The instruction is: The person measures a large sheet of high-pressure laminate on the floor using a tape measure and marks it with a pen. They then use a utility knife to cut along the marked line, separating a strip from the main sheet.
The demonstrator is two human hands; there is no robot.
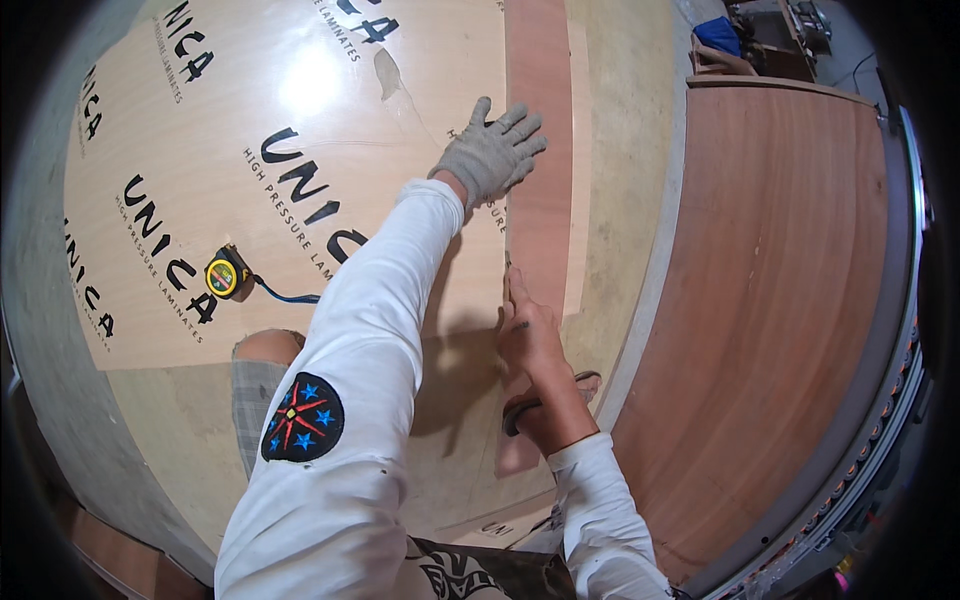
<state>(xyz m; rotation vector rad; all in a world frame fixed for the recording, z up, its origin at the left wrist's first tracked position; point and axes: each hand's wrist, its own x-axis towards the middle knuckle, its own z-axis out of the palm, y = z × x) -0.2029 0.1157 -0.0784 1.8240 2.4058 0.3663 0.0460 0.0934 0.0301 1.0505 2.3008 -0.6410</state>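
Note:
My left hand (490, 152), in a grey glove, lies flat with its fingers spread across the left edge of a long reddish-brown wooden strip (540, 60). This strip rests on a large beige laminate sheet (230, 110) with dark printed lettering. Lower down, my bare right hand (530, 335) is closed around a slim cutter (508, 259), index finger stretched along it. Only the cutter's tip shows, against the strip's left edge; the fingers hide the rest. My sandalled foot (590, 385) is beside the strip's near end.
A yellow and black tape measure (226, 273) with a blue strap lies on the sheet at left. At right stands a large brown wood panel (770, 280). Beyond its far end are a blue item (717, 36) and clutter. A torn translucent patch (387, 76) marks the sheet.

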